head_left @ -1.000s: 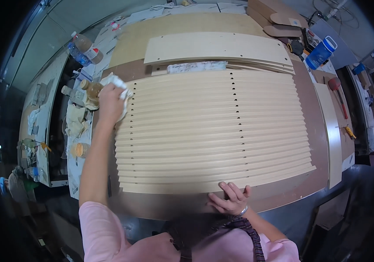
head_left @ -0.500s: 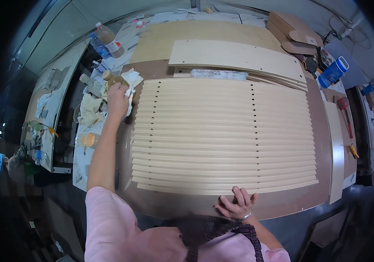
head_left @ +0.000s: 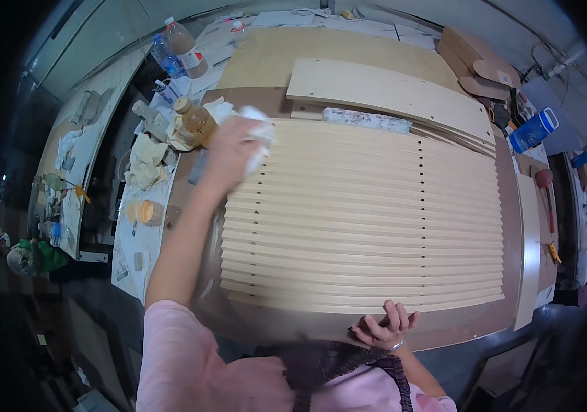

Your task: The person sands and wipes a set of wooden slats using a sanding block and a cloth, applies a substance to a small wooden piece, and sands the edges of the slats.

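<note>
Looks mid-wipe to me: your left hand grips a rag at the far-left corner of the boards, your right hand's half-open, seemingly empty, by their near edge (can't tell what's done or left).

Dressed in a pink, short-sleeved top, bare-armed up to the grip of the left hand. Wearing, well behind that grip, a dark, apron-like garment with a ruffled strap. Adorned just behind the right hand with a silvery bracelet.

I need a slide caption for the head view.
Left hand holds a white cloth at the left end of overlapping boards; right hand at near edge.
</note>
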